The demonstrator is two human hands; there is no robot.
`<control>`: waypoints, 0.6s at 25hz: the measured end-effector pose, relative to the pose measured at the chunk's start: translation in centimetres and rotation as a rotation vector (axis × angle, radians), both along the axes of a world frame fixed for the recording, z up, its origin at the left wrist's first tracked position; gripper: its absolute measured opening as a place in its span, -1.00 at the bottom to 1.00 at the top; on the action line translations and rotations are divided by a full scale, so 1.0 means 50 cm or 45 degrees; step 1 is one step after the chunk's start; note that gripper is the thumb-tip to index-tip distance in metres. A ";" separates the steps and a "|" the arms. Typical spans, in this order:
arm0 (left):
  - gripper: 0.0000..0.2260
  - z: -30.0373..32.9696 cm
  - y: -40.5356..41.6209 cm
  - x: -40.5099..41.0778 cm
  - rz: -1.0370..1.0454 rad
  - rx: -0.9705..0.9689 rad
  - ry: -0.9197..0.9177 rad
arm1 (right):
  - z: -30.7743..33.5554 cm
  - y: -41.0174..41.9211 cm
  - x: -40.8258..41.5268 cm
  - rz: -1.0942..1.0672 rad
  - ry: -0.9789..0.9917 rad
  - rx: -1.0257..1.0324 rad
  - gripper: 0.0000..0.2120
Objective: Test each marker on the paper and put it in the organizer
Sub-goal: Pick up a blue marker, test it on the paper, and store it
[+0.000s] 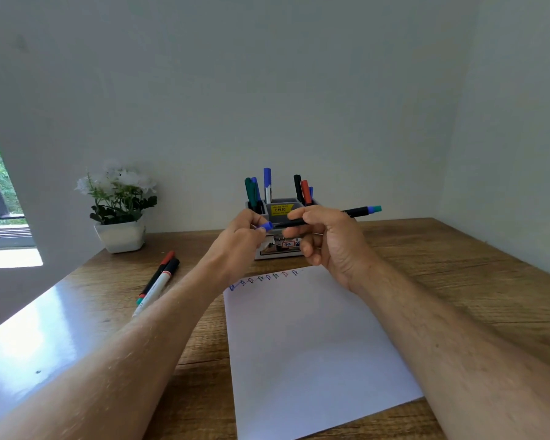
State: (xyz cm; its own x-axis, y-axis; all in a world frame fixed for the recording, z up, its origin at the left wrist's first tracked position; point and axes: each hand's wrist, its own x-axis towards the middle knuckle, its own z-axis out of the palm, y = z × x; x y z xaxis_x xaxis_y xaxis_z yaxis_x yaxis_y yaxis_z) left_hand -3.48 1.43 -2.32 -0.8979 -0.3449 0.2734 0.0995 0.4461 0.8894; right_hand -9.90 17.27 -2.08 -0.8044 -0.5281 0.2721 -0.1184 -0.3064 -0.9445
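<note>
While I watch through the head camera, the desk (458, 249) carries everything: the paper (315, 344) lies at the near edge so marks can go on it, with eight small test scribbles along its far edge. At the far edge stands the organizer (281, 211), already holding what I count as six markers upright. A potted plant (118, 204) sits toward the far left corner. Two markers (159, 281) lie left of the paper, probably waiting their turn. My right hand (327, 239) grips a black marker (331, 215) level above the paper, and my left hand (238, 236) pinches its blue cap (266, 226), seemingly uncapping or recapping it.
</note>
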 end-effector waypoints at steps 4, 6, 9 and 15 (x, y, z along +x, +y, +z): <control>-0.86 -0.003 -0.002 0.000 -0.032 -0.026 0.033 | 0.000 -0.002 0.001 -0.015 -0.006 0.022 -0.79; -0.85 -0.003 0.000 0.002 -0.050 -0.018 0.046 | 0.000 -0.002 0.001 -0.018 -0.004 0.025 -0.80; -0.84 -0.001 0.008 0.005 -0.074 -0.014 0.064 | -0.001 -0.005 -0.001 -0.029 -0.004 0.020 -0.88; -0.86 0.011 0.015 0.017 -0.055 0.117 0.078 | 0.000 -0.001 -0.006 -0.043 -0.003 -0.014 -0.94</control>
